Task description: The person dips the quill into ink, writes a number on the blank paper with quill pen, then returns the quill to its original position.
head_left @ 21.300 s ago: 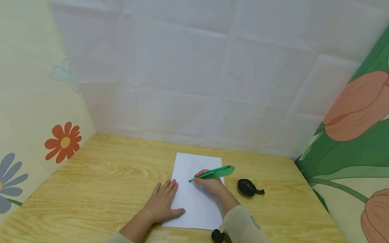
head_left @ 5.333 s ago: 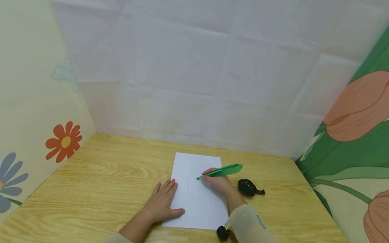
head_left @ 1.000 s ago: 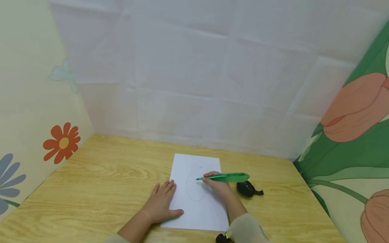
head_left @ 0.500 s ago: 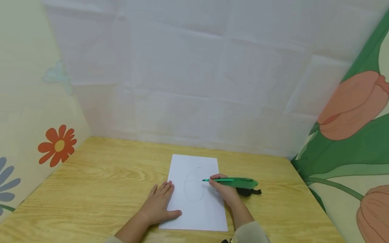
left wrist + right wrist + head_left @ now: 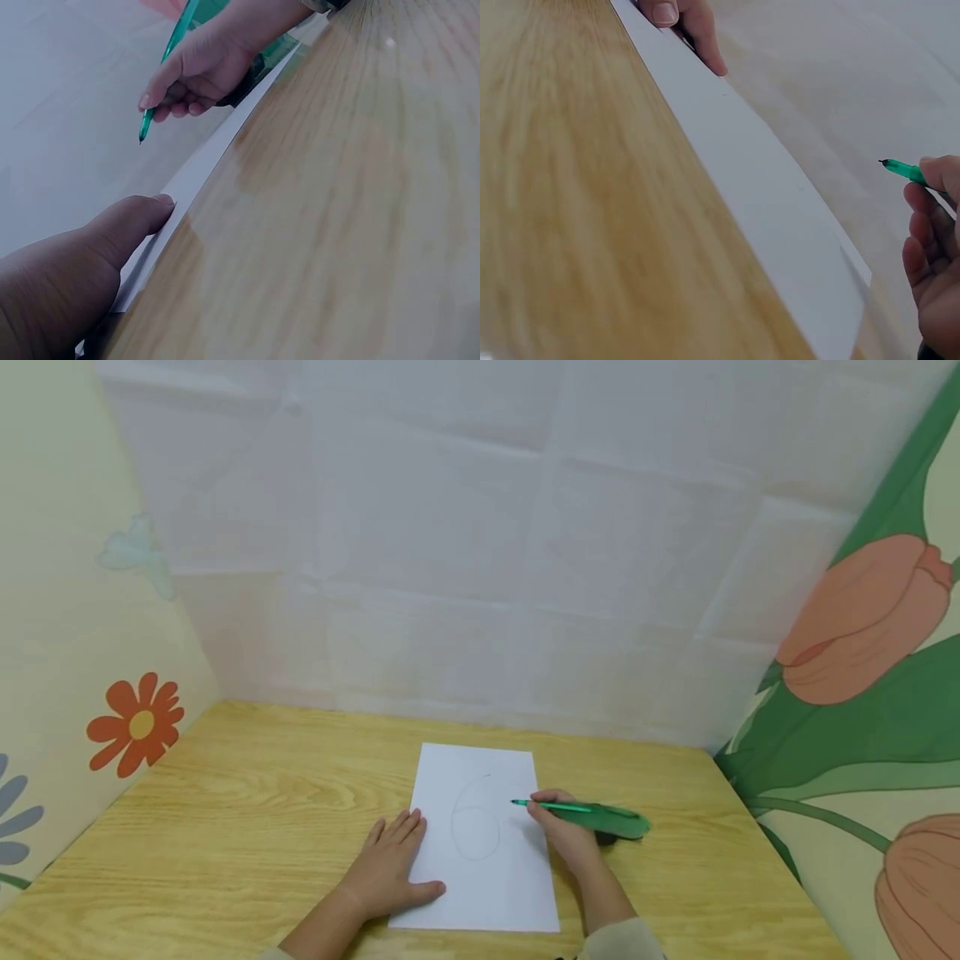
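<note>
A white sheet of paper (image 5: 480, 902) lies on the table, bearing a thin drawn line shaped like a 6. My left hand (image 5: 388, 868) rests with spread fingers on the sheet's left edge, thumb on the paper. Over the sheet's right edge, my right hand (image 5: 570, 839) pinches a green pen (image 5: 555, 806) with a broad green feather-like part at its rear. In the right wrist view the pen's tip (image 5: 885, 162) is raised off the paper. The left wrist view likewise shows the pen (image 5: 169, 60) in the right hand, tip in the air.
Partly hidden behind the pen is a black rounded object (image 5: 606, 838) on the wood-grain table (image 5: 285, 785). A white sheet hangs at the back (image 5: 420, 568). Flower-printed panels stand left (image 5: 52, 610) and right (image 5: 840, 760).
Over the earlier frames the drawn line grew from a short mark to a closed 6. In the last second my right hand moved right and lifted the pen off the paper. My left hand stayed.
</note>
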### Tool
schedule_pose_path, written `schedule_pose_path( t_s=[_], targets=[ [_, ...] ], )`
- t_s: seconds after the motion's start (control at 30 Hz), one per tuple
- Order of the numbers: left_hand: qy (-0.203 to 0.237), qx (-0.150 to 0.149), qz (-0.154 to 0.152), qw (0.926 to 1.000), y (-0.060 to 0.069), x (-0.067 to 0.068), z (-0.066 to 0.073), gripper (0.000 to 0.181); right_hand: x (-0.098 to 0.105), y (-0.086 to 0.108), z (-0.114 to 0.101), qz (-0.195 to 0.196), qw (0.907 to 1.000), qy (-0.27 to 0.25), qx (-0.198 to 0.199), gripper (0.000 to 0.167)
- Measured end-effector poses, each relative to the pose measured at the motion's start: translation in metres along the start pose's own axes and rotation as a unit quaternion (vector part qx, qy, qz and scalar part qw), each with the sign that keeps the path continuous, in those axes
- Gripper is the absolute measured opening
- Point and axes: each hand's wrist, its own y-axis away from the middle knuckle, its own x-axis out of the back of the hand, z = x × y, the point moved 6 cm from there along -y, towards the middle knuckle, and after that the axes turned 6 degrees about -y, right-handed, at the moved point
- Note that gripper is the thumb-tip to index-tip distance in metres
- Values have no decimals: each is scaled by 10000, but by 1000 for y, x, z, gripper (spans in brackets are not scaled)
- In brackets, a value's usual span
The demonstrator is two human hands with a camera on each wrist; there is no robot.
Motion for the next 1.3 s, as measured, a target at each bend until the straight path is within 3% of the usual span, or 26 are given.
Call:
schedule_pose_path(
  t_s=[0.17,0.5,0.7,0.97,1.07,1.17,1.3],
  targets=[
    [10,-8,11,10000,0,1,1,102,12,3,-4,226,9995,-45,206,33],
    [86,42,-50,9999,1,-1,0,103,40,11,-5,536,9982,-261,97,34],
    [75,59,-51,9999,0,-1,-1,103,62,13,-5,782,9969,-59,21,35],
    [1,22,-5,10000,-3,0,-1,103,89,13,-6,987,9947,121,261,31],
    [25,25,-50,10000,-3,-2,-1,103,98,16,-4,1047,9931,458,264,31],
    [43,26,-53,10000,-3,-2,-1,103,105,20,-7,1207,9885,741,533,31],
    [42,16,-18,10000,-2,-1,0,103,110,29,-13,1254,9870,327,953,33]
  ],
)
